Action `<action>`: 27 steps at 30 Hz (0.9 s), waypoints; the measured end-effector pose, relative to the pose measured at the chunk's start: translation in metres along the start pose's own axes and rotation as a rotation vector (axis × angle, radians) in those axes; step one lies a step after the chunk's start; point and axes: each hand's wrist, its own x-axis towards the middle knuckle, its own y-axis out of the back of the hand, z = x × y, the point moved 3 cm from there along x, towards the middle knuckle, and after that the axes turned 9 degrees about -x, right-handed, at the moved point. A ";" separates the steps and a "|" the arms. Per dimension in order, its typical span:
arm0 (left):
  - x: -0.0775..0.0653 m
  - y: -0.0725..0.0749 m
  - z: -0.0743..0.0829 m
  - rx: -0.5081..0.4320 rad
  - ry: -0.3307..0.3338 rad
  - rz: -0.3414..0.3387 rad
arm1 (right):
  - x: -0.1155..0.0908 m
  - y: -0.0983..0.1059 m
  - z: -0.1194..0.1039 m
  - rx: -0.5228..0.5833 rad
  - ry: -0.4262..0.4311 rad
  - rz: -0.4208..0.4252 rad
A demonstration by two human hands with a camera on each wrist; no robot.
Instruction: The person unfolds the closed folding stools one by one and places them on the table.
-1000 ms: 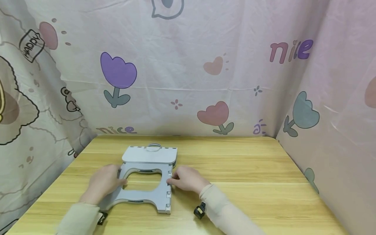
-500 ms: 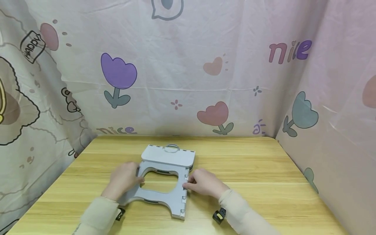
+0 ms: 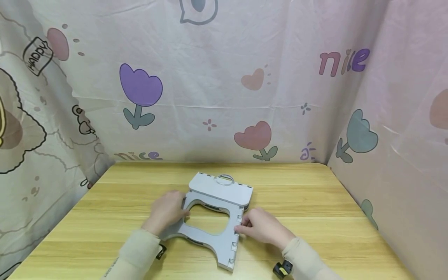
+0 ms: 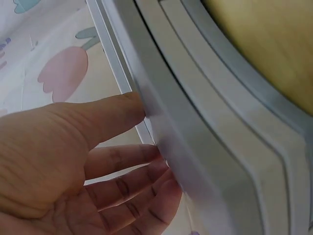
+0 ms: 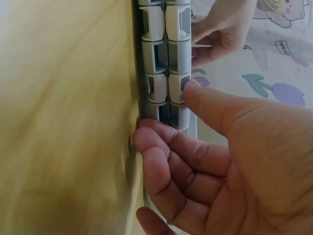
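A pale grey-white folding stool (image 3: 227,241), folded nearly flat, lies over the wooden table, turned at a slant. Its white top panel (image 3: 220,188) with a small loop handle (image 3: 225,179) points away from me. My left hand (image 3: 167,213) grips the left edge, thumb on the upper face near the oval opening. On the hinged right edge, my right hand (image 3: 264,227) pinches the stool between thumb and curled fingers. Close up in the right wrist view are the hinge knuckles (image 5: 178,54); in the left wrist view, the layered leg frame (image 4: 195,122).
The wooden table (image 3: 297,194) runs back to a patterned cloth (image 3: 196,77) hung behind it, with more cloth at both sides. Black wrist cameras, such as the right one (image 3: 282,269), sit under the sleeves.
Both hands have slid the folding stool to the right and slightly toward me. It has also turned clockwise, its near end swinging less than before the top panel. Both grips stay the same.
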 end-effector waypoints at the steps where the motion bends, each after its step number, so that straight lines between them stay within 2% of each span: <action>1: 0.001 -0.001 0.003 -0.003 -0.005 0.000 | -0.003 0.000 0.002 -0.005 -0.004 0.005; 9: 0.011 -0.013 0.023 0.004 -0.036 -0.009 | -0.024 0.002 0.013 -0.009 -0.042 0.043; 19: 0.020 -0.021 0.034 -0.028 -0.056 -0.031 | -0.036 0.005 0.020 0.008 -0.071 0.018; 23: 0.017 -0.019 0.042 -0.006 -0.064 -0.020 | -0.037 0.010 0.023 0.008 -0.054 0.004; 27: 0.009 -0.016 0.063 -0.007 -0.118 0.025 | -0.035 0.018 0.030 0.026 -0.070 -0.014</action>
